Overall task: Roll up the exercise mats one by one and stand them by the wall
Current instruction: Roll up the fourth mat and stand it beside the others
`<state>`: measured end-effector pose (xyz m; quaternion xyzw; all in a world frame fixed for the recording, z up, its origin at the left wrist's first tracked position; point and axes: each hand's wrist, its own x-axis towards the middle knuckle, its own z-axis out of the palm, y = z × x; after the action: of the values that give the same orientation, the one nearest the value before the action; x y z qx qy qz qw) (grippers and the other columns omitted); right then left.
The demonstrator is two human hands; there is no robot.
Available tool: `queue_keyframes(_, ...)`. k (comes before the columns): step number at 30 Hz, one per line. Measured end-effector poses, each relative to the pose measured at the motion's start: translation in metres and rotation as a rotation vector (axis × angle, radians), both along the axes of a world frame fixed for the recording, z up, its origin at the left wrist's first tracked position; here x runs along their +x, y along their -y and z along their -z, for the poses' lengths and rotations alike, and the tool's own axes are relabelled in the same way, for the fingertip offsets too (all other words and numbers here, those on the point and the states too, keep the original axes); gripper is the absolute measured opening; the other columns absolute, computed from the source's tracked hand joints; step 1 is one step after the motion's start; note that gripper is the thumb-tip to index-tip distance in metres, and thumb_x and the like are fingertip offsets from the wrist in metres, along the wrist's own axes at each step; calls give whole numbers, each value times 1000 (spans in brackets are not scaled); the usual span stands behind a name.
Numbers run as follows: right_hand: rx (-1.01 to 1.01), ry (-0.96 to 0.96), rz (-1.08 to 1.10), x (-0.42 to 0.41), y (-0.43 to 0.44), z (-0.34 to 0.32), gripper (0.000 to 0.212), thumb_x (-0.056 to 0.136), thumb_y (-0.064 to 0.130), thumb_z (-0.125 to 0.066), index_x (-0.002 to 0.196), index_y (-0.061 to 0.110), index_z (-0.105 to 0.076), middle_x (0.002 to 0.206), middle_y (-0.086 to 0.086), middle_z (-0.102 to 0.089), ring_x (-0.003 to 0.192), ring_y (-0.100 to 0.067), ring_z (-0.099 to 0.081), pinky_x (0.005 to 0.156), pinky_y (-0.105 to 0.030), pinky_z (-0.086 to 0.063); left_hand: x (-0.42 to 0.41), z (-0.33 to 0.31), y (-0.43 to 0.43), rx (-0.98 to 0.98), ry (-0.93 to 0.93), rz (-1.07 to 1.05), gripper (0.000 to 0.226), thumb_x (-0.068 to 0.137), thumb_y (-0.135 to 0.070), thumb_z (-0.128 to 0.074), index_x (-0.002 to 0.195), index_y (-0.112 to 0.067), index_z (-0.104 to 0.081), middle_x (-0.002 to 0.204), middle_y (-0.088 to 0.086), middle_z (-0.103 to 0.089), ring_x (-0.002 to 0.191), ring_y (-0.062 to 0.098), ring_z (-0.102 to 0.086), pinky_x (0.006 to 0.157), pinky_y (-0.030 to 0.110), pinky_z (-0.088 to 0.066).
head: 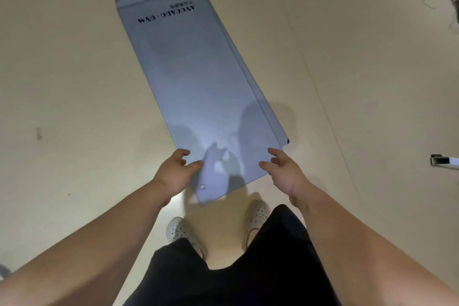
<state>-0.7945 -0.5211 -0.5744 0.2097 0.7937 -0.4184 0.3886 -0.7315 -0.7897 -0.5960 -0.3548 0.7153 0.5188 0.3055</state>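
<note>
A grey-blue exercise mat (198,87) is seen spread flat on the beige floor (74,82), printed lettering (166,14) at its far end, with a second mat (273,122) showing as a narrow strip under its right edge. The left hand (175,174) is held loosely open at the near left corner, fingers bent and thumb laid over the surface, while the right hand (285,171) is spread wider at the near right corner, its fingertips on the mat. Nothing is plainly gripped, and the near end lies just ahead of two white perforated shoes (178,230).
</note>
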Motion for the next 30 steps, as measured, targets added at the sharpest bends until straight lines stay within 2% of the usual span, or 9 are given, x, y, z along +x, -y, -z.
queue_keyframes(5, 2, 49, -113, -9, 2, 116, 62, 101, 31, -67, 158, 32, -41, 161, -8, -42, 137, -24, -51, 106, -36, -43, 21, 109, -24, -18, 64, -52, 60, 94, -47, -66, 147, -28, -44, 144, 5, -52, 114, 21, -53, 94, 32, -41)
queue_keyframes(7, 1, 58, -176, -20, 1, 175, 62, 102, 31, -66, 158, 30, -40, 160, -10, -43, 139, -25, -50, 105, -34, -42, 18, 160, -34, -56, 82, -36, 61, 96, -46, -64, 149, -27, -41, 123, -4, -62, 113, 20, -53, 96, 34, -43)
queue_keyframes(9, 4, 69, -220, -29, -3, 237, 63, 101, 32, -66, 159, 30, -40, 160, -9, -43, 142, -24, -48, 107, -33, -40, 14, 215, -45, -107, 109, 9, 61, 97, -44, -62, 151, -25, -39, 89, -18, -55, 105, 20, -54, 90, 31, -43)
queue_keyframes(11, 5, 85, -272, -37, -6, 298, 63, 102, 33, -66, 159, 32, -39, 160, -7, -43, 142, -25, -48, 108, -34, -38, 10, 272, -56, -150, 127, 38, 62, 98, -45, -61, 151, -25, -37, 83, -17, -51, 98, 20, -55, 84, 30, -42)
queue_keyframes(15, 36, 60, -386, -53, -14, 414, 62, 104, 31, -63, 160, 25, -38, 161, -5, -43, 140, -26, -50, 104, -29, -38, 4, 390, -73, -192, 140, 59, 64, 97, -47, -60, 152, -24, -37, 125, 6, -60, 97, 22, -56, 92, 34, -48)
queue_keyframes(18, 31, 32, -420, -64, -18, 491, 61, 106, 27, -61, 161, 21, -35, 160, -5, -44, 114, -20, -61, 92, -26, -38, -1, 477, -78, -229, 131, 78, 64, 97, -47, -60, 152, -25, -36, 136, 6, -55, 91, 25, -62, 86, 34, -48)
queue_keyframes(22, 81, -61, -530, -71, -21, 585, 64, 105, 29, -62, 162, 20, -35, 161, -6, -43, 121, -27, -58, 100, -32, -47, -9, 571, -84, -371, 104, 191, 67, 94, -54, -58, 151, -27, -37, 141, 8, -52, 114, 31, -56, 87, 39, -50)
queue_keyframes(26, 183, -173, -730, -70, -39, 650, 59, 101, 34, -64, 155, 21, -45, 157, -7, -49, 136, -32, -52, 112, -41, -44, -9, 615, -98, -528, 100, 307, 68, 93, -55, -57, 151, -26, -37, 146, 6, -44, 132, 34, -41, 99, 45, -45)
queue_keyframes(30, 213, -255, -932, -55, -62, 670, 64, 89, 32, -75, 149, 25, -53, 149, 0, -47, 139, -32, -45, 106, -45, -47, 9, 625, -118, -584, 99, 426, 67, 91, -56, -59, 149, -28, -38, 154, 1, -29, 133, 34, -35, 101, 47, -43)
